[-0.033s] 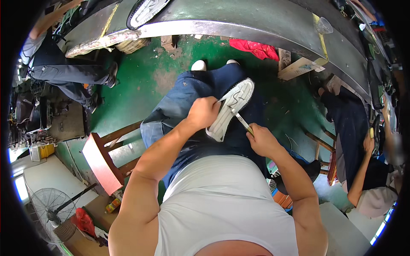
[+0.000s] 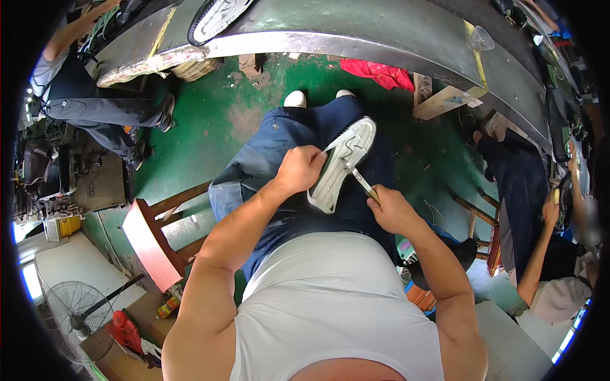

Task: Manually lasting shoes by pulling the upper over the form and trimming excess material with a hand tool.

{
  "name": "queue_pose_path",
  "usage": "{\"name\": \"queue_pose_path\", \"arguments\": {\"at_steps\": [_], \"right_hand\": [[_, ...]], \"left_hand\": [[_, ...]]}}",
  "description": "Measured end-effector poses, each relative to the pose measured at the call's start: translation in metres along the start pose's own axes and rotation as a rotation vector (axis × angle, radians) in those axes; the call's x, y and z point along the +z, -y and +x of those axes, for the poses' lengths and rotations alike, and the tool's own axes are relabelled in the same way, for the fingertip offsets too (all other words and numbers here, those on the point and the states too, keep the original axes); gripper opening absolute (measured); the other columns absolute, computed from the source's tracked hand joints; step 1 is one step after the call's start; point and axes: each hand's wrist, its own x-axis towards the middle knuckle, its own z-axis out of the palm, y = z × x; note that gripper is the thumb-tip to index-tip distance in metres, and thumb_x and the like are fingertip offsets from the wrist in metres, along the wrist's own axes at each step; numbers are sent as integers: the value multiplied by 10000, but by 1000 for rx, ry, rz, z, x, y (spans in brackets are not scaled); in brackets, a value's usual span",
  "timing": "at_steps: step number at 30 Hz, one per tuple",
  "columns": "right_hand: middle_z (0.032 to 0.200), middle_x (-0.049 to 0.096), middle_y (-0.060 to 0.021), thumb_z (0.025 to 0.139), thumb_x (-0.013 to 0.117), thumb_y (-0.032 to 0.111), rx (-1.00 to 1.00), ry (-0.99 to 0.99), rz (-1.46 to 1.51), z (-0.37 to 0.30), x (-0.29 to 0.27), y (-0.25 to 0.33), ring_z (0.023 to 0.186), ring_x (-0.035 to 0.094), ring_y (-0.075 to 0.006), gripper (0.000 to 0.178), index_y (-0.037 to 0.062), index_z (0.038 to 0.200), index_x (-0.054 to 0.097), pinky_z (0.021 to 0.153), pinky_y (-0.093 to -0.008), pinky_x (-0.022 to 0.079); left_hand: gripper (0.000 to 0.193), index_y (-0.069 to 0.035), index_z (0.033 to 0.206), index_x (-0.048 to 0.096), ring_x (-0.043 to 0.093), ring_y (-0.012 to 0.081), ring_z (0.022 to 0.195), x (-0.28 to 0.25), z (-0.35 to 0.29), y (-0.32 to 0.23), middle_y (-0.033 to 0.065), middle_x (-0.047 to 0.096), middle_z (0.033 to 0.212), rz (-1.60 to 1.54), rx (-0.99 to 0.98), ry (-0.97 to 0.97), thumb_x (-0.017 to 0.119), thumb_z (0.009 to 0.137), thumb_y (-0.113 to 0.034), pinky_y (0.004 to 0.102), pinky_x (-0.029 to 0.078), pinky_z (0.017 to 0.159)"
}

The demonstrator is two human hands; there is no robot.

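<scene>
A white shoe sole (image 2: 353, 141) with a dark squiggly line and a black edge lies slantwise over my lap, its rounded end pointing far right. My left hand (image 2: 300, 169) pinches the sole's left edge at mid-length. In my right hand (image 2: 392, 208) is a slim tool (image 2: 363, 182) with a pale metal shaft and a yellowish handle, mostly hidden by the fingers. Its tip meets the middle of the sole's face; whether it presses in I cannot tell. Blue trousers (image 2: 254, 159) lie beneath the sole.
A long grey metal bench (image 2: 381, 38) spans the far side, with another sole (image 2: 219, 19) on it. A red cloth (image 2: 381, 73) and a wooden block (image 2: 445, 101) lie below. A wooden stool (image 2: 152, 244) and fan (image 2: 79, 320) stand left. Co-workers stand left and right.
The sole has shifted very slightly left and toward me, and the tool's tip has moved a little with it. Both hands keep their grip.
</scene>
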Motion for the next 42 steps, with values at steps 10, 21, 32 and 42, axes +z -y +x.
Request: {"name": "queue_pose_path", "arguments": {"at_steps": [10,21,32,42], "right_hand": [[832,631,-164,935,625,192,74,317,173,11,-59,24,745,631,-320,223,4,1043,572,684,-409,503],[986,675,-235,953,604,193,103,468,-479,32,-116,60,921,678,-368,253,-33,1065,615,781,-462,549],[877,671,-238,948,594,239,12,403,-174,54,-65,45,882,648,-430,275,-28,932,657,805,-491,514],[743,644,-104,937,650,284,366,178,629,35,13,37,638,635,-201,281,5,971,643,530,-350,476]], "left_hand": [[253,-12,758,623,647,402,617,2,-23,-30,208,640,673,-2,68,-113,601,937,-189,480,519,572],[359,-23,774,607,666,382,678,0,-12,-50,177,651,706,79,131,-93,542,981,-309,470,537,630],[627,3,1300,576,591,204,1066,45,-7,-1,122,645,1159,-1348,-703,187,328,1066,-523,353,462,979],[824,-13,1559,210,465,199,1295,48,-6,24,110,498,1428,-1378,-381,177,541,999,-520,348,362,1111]]}}
